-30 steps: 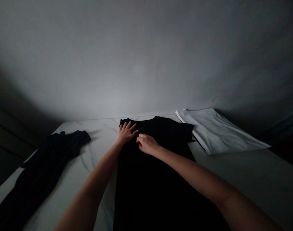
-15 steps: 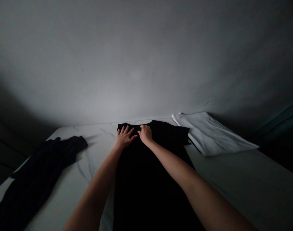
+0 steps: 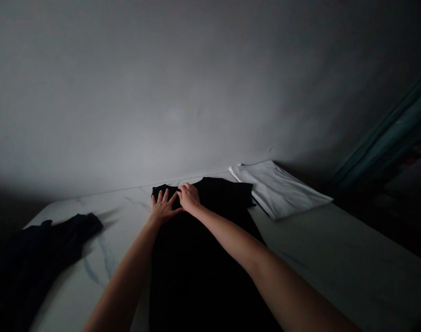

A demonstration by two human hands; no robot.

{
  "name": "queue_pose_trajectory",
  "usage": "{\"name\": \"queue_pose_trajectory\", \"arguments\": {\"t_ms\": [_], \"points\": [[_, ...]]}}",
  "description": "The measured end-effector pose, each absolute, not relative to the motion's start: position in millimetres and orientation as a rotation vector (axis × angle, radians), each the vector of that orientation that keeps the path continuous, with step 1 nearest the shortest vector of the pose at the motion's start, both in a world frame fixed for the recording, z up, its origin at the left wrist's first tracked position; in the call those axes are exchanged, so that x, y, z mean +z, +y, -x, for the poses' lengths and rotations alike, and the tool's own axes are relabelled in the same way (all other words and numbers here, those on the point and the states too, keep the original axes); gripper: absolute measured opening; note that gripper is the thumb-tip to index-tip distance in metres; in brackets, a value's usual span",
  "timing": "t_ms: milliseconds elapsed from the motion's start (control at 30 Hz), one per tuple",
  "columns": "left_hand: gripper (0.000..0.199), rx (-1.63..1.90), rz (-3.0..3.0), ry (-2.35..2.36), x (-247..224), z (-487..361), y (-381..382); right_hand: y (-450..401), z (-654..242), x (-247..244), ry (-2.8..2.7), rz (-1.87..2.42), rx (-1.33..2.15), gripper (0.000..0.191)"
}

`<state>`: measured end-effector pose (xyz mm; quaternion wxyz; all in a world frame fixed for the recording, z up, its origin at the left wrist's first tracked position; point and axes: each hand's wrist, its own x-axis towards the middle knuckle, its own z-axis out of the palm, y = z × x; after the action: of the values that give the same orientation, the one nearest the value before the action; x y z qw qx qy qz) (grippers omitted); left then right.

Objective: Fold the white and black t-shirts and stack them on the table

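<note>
A black T-shirt (image 3: 203,258) lies spread over the table, its neckline toward the wall. My left hand (image 3: 162,210) rests flat on the shirt's upper left part, fingers spread. Close beside it, my right hand (image 3: 189,197) has its fingers curled and pressed together at the collar, pinching the cloth there; the exact grip is partly hidden. The left sleeve side looks folded in, while the right sleeve sticks out.
A folded white garment (image 3: 279,189) lies at the right, near the wall (image 3: 196,92). At the left a dark garment (image 3: 40,258) is spread out. Everything rests on a white marble-patterned table (image 3: 103,249). Teal fabric (image 3: 386,129) hangs at far right.
My right hand has moved left along the collar, closer to my left hand, which stays flat on the shirt. The whole view has turned slightly to the right and tilted.
</note>
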<state>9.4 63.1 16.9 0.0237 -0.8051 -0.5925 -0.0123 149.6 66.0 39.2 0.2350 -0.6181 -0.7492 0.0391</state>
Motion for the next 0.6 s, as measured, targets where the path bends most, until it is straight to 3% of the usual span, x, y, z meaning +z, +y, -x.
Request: {"name": "queue_pose_trajectory", "arguments": {"t_ms": [167,300,400,500,600], "points": [[0.064,0.008,2.531,-1.835,18,-1,75,53,-139,33,-2.248,1.557,0.386,0.057],[0.055,-0.176,2.586,-1.869,17,15,91,45,-151,29,-2.202,1.568,0.286,0.080],[0.052,-0.295,2.438,-1.854,12,28,95,38,-162,29,-2.362,1.480,0.249,0.082],[0.051,-0.148,2.472,-1.696,11,36,93,25,-178,32,-2.305,1.489,0.201,0.077],[0.051,-0.020,2.479,-1.681,22,33,91,-5,-214,38,-2.128,1.563,0.215,0.054]]}}
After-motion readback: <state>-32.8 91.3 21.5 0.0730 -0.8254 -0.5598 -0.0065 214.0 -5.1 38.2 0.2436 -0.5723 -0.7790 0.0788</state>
